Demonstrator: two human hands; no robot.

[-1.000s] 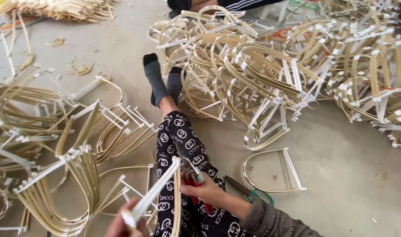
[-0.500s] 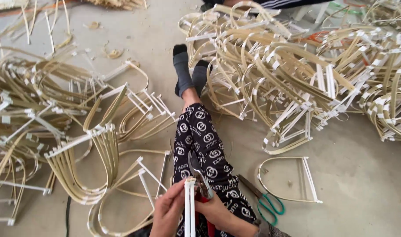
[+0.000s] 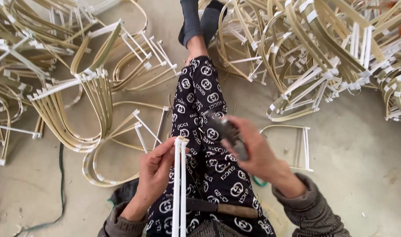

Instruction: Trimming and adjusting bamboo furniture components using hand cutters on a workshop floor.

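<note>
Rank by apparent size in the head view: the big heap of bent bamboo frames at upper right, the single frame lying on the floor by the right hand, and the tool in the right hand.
1. Heap of bent bamboo frames, by far the largest.
2. Single frame on the floor.
3. Tool in the right hand; blurred and nearer the camera, yet it looks smallest.

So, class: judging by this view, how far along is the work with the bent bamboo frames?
Done, it seems: large piles of bent frames with white strips lie on the right and left. In hand: the left hand holds a pair of white strips upright; the right hand grips a blurred dark tool. Left: cannot tell how many; one single frame lies apart by the right hand.
</note>
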